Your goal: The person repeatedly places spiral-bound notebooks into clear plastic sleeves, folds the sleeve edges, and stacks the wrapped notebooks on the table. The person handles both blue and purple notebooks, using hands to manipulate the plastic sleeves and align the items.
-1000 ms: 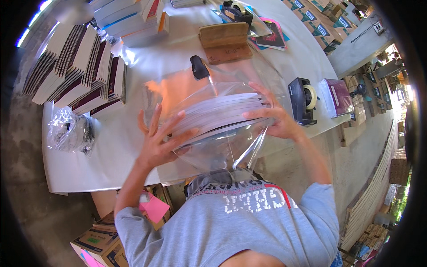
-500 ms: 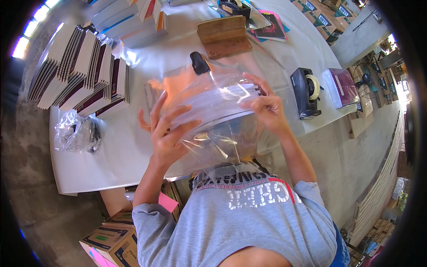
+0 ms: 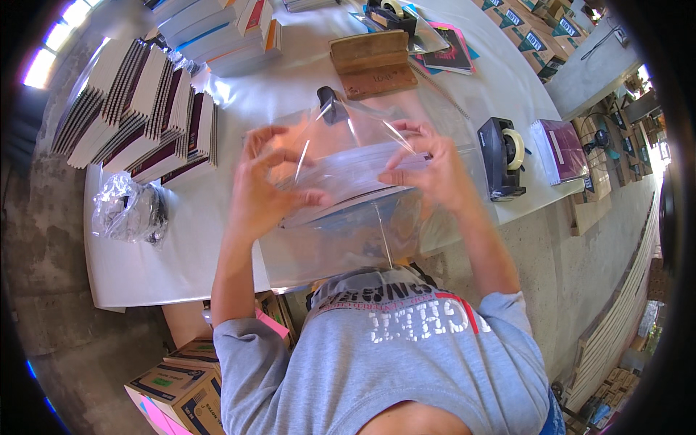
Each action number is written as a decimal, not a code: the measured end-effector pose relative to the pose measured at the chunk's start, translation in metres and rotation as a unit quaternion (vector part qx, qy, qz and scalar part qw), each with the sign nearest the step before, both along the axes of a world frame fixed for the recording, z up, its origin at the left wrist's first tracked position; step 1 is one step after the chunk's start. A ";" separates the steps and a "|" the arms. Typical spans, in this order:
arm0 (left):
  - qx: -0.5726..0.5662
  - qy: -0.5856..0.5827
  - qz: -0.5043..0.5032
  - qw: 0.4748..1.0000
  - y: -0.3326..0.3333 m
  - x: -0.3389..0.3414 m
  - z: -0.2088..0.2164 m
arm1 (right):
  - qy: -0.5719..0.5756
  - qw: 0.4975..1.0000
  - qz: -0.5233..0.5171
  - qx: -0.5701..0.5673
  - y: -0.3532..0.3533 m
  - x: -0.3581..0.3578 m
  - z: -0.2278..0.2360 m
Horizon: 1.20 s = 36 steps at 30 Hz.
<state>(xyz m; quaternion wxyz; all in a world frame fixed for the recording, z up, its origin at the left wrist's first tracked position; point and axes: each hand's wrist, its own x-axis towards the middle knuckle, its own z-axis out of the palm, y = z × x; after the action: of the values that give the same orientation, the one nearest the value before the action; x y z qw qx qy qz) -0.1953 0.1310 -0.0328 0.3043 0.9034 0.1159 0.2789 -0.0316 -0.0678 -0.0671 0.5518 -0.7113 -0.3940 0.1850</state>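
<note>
In front of my chest I hold a notebook (image 3: pixel 359 170) with white page edges toward me, covered by a loose clear plastic sheet (image 3: pixel 344 243). At the left end, my left hand (image 3: pixel 264 188) has curled fingers above and the thumb below the pages. My right hand (image 3: pixel 428 163) grips the right end, thumb along the near edge. Plastic rises in a shiny peak beyond the pages and hangs toward my shirt. A black rounded object (image 3: pixel 330 106) lies just past it; its kind is unclear. An orange patch shows through the plastic behind my left hand.
Spiral notebooks (image 3: pixel 138 109) are stacked at the left, near a crumpled clear plastic bag (image 3: pixel 127 206). A black tape dispenser (image 3: pixel 500 159) and a maroon notebook (image 3: pixel 560 151) sit at the right. Beyond are a brown wooden holder (image 3: pixel 371 64) and stacked books (image 3: pixel 217 32).
My left hand has shifted and bent its spread fingers in around the left end, thumb now below the pages. My right hand has moved slightly down. The plastic has risen into a taller peak.
</note>
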 end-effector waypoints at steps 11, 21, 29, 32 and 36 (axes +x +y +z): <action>-0.242 0.123 0.093 0.958 0.017 0.003 -0.020 | 0.208 0.949 0.121 -0.205 0.035 0.049 0.012; -0.193 0.067 -0.026 0.978 0.003 0.037 0.000 | 0.082 0.992 0.080 -0.058 0.043 0.040 0.025; -0.191 0.022 -0.012 0.981 0.003 0.034 -0.003 | 0.203 0.947 0.126 -0.215 0.036 0.043 0.021; -0.248 0.013 -0.048 0.967 0.015 0.030 -0.013 | 0.133 0.973 0.112 -0.153 0.040 0.050 0.011; -0.247 0.063 -0.049 0.966 0.018 0.020 -0.015 | 0.042 0.979 0.102 -0.174 0.038 0.044 0.018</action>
<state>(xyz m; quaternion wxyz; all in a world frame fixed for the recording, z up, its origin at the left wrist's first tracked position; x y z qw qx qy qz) -0.1748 0.1491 -0.0481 0.5234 0.8206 0.1554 0.1691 0.0122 -0.0301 -0.0492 0.4144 -0.7441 -0.4024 0.3356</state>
